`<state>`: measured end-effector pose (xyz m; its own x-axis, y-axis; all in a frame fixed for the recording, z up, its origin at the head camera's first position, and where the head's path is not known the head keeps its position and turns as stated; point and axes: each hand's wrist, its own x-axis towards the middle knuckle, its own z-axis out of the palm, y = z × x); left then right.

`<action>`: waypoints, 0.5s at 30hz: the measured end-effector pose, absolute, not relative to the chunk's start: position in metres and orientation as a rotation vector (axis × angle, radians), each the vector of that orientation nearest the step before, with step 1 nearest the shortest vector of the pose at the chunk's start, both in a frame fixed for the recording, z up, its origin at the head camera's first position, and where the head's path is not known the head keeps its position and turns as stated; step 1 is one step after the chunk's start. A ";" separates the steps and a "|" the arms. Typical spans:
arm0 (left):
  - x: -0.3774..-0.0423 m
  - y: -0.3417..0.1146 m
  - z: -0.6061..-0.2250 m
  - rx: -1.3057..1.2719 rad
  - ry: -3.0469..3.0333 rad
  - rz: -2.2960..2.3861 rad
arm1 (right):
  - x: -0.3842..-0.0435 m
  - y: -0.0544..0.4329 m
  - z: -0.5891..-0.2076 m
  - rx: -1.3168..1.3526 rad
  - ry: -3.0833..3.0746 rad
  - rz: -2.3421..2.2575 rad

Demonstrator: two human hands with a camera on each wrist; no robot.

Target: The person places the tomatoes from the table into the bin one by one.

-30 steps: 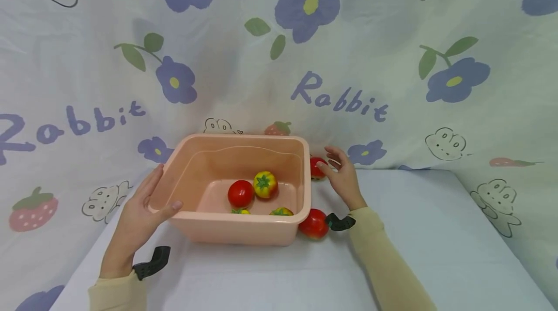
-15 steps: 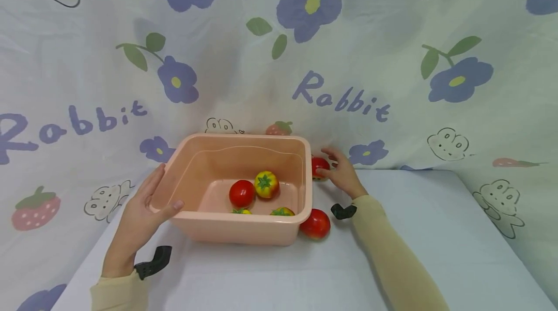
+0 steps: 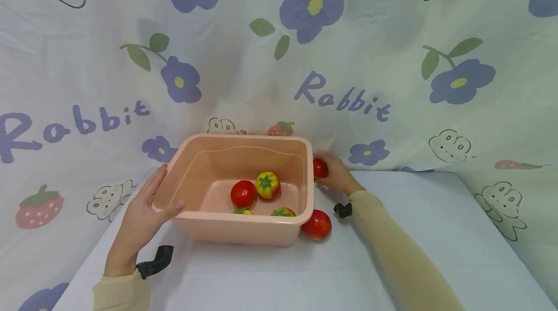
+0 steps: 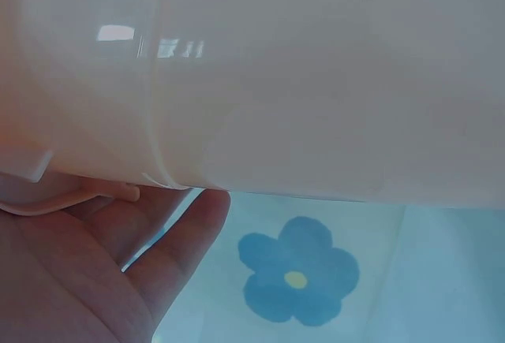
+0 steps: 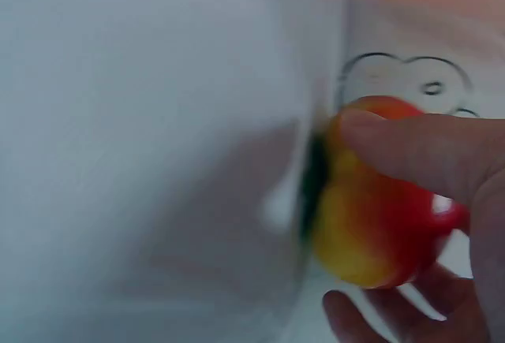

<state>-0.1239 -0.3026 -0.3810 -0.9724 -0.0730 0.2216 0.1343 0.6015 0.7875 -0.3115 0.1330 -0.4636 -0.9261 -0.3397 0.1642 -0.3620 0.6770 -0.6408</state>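
My left hand (image 3: 140, 221) holds the near left corner of a peach plastic bin (image 3: 240, 229), thumb along the near rim and fingers on the left side. In the left wrist view its fingers (image 4: 189, 236) lie under the bin wall (image 4: 316, 83). Beyond the bin's right side, my right hand (image 3: 339, 175) grips a glossy red tomato (image 3: 320, 168). Up close in the right wrist view, this tomato (image 5: 379, 217) shows a yellow patch and a green leafy end, with the thumb across it and the other fingers on the far side.
Inside the bin lie a red tomato (image 3: 243, 194), a yellow-red one (image 3: 268, 185) and others partly hidden by the front wall. Another red tomato (image 3: 317, 225) sits outside by the near right corner. A printed cloth (image 3: 244, 73) hangs behind the white table (image 3: 261, 277).
My right hand has lowered from beside the far tomato and closed its fingers round it. The left hand keeps its hold on the bin, which stays in place.
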 end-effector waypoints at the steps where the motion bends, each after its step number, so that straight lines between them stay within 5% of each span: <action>1: -0.124 -0.303 -0.381 -0.053 -2.598 -1.306 | -0.313 0.133 -0.465 0.597 -2.865 1.053; 15: -0.123 -0.304 -0.382 -0.078 -2.588 -1.327 | -0.301 0.140 -0.450 0.650 -2.900 0.839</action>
